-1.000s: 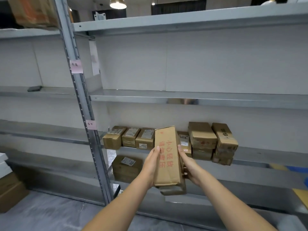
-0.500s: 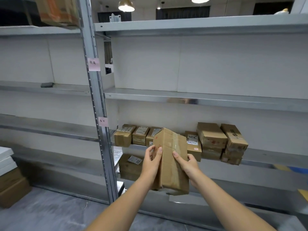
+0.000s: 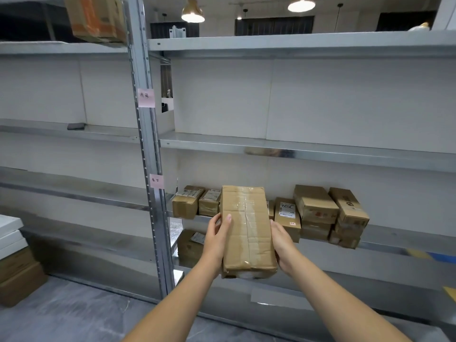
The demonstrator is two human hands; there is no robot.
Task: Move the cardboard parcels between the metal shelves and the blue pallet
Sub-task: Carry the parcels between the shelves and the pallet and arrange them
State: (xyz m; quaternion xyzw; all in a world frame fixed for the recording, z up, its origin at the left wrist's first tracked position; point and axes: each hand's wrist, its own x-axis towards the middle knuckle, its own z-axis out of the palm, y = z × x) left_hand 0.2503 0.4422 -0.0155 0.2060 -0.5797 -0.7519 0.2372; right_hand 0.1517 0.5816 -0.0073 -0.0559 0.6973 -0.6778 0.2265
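Head view: both forearms reach forward from 6 o'clock, converging at frame centre. Left hand [image 3: 217, 239] clasps the left long edge of the cardboard parcel [image 3: 246, 230], thumb lying on its taped top face, fingers hidden beneath. Right hand [image 3: 281, 245] grips the right long edge, fingers curled under. Parcel is held lengthwise in the air, in front of the metal shelf [image 3: 394, 243]; shelved parcels [image 3: 315, 206] sit at its 3 o'clock.

Held parcel [image 3: 246, 228] hiding boxes behind, top-left carton [image 3: 95, 18] cut off, blurred
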